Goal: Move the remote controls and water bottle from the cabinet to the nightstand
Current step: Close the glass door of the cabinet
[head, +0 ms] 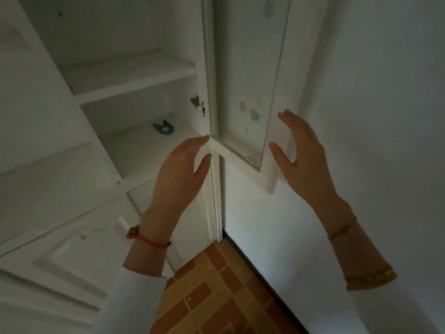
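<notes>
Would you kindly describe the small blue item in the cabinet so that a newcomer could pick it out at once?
Start at the open white wooden cabinet with its glass-panelled door swung wide. On the lower of its two visible shelves, near the back right corner below the metal hinge, lies a small blue curved object. It is the only coloured thing on the otherwise white shelves.

— What is lying on the lower shelf (144, 150)?
— A small blue object (164, 128) is sitting near the back of it — too dim to tell what it is. The upper shelf (125, 75) is showing only white board.
— And to the right?
— A glass-panelled door (245, 92) is standing open against the white wall (361, 116), a metal hinge (196, 102) showing beside its frame. Brick-patterned flooring (212, 290) is running below.
</notes>
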A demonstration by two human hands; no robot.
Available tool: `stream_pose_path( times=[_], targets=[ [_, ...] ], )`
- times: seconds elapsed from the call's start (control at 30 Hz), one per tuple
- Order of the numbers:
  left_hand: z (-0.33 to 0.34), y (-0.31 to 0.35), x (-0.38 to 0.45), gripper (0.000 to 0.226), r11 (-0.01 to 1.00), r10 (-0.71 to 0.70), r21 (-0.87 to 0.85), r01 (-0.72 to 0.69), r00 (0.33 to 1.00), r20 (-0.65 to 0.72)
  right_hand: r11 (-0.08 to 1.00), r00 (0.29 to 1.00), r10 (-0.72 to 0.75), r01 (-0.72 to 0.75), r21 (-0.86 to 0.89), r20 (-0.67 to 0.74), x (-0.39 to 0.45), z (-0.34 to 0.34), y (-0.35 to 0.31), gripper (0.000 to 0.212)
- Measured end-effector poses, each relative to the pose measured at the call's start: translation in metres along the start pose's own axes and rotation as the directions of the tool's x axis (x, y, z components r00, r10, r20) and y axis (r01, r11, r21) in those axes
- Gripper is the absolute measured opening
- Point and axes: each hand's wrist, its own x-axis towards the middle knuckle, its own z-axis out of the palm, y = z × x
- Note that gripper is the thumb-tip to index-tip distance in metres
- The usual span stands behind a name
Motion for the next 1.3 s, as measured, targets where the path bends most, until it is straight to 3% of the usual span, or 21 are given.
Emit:
stream_pose_path(
  times=[0.13,0.27,0.57,0.87,1.3],
  targets=[
    [0.007,0.040,0.058,0.044,0.980,0.143,-0.130,-0.152,0.987,-0.076,0.998,0.961,-0.048,0.037,-0.044,-0.271,0.049,-0.032,0.004,0.053],
    [0.018,0.075,0.105,0.046,0.944,0.235,-0.198,-0.264,0.959,-0.160,0.999,0.930,-0.052,0.049,-0.019,-0.364,0.098,-0.055,0.007,0.056],
    [0.057,0.116,0.147,0.062,0.922,0.297,-0.194,-0.335,0.933,-0.201,0.999,0.966,-0.025,0.035,0.036,-0.258,0.159,-0.057,0.001,0.056],
    [0.065,0.118,0.155,0.068,0.912,0.319,-0.194,-0.363,0.921,-0.223,0.982,0.963,-0.017,0.066,0.176,-0.268,0.165,-0.044,-0.002,0.055],
    [0.026,0.081,0.112,0.068,0.900,0.145,-0.302,-0.315,0.869,-0.473,0.911,0.912,-0.370,0.393,0.124,-0.177,0.143,-0.016,-0.050,0.051]
  ],
)
